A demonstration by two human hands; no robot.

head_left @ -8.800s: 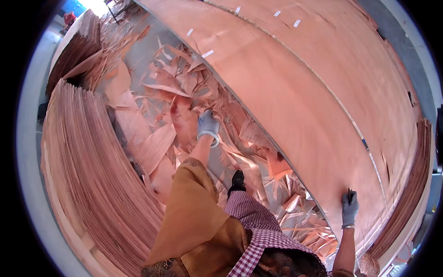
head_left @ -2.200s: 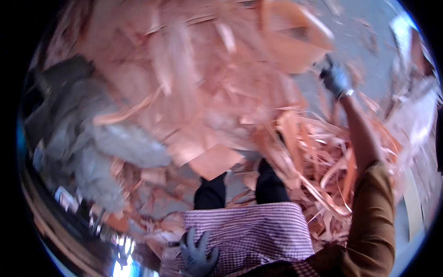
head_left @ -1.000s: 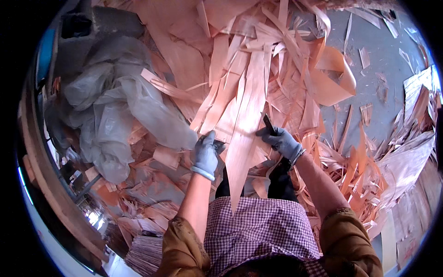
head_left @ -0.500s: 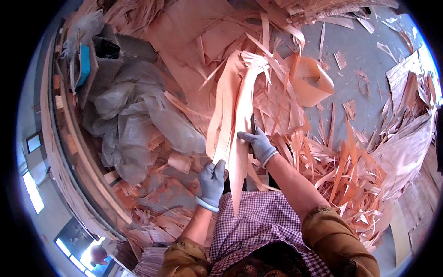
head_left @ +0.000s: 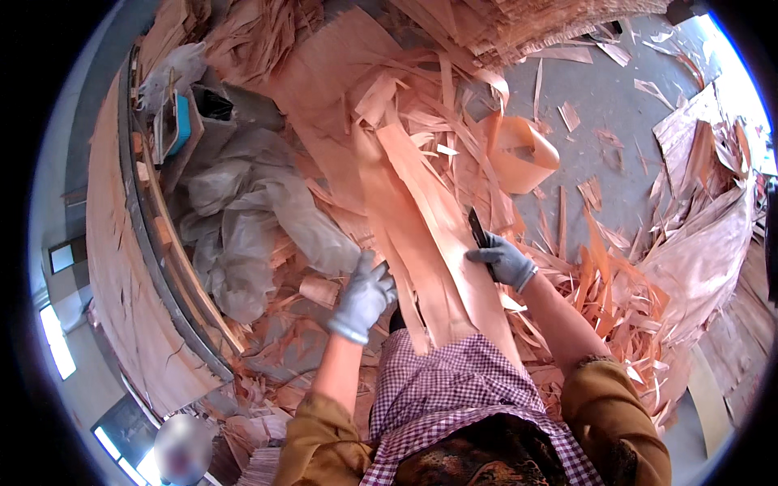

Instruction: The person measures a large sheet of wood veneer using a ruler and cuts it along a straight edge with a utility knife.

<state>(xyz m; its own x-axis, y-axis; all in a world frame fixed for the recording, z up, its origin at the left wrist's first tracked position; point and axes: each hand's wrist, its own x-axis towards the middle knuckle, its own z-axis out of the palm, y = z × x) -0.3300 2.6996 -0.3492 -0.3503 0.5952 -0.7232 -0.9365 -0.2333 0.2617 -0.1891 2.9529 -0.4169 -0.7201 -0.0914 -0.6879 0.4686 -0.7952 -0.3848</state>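
Note:
A long, pale orange-brown sheet of wood veneer [head_left: 433, 243] runs from the pile ahead down to my checked apron [head_left: 454, 377]. It is split lengthwise at its near left end. My left hand [head_left: 363, 298], in a grey glove, is beside the sheet's left edge with its fingers apart and nothing in them. At the right edge, my gloved right hand [head_left: 506, 262] is closed on a dark, narrow-bladed knife [head_left: 477, 228]. The blade points up and away from me. My right thumb reaches toward the veneer; whether it touches cannot be made out.
Crumpled translucent plastic sheeting [head_left: 235, 206] lies at left, below a blue container [head_left: 180, 125]. Torn veneer strips [head_left: 604, 300] heap up on the right, and a curled strip [head_left: 527, 158] rests on the grey floor. Stacked veneer [head_left: 559, 32] stands at the far side. A blurred person [head_left: 182, 449] is at lower left.
The veneer has spread out wider across my front. My left hand has let go of its edge and opened. My right hand has moved right with the knife, whose blade now shows more.

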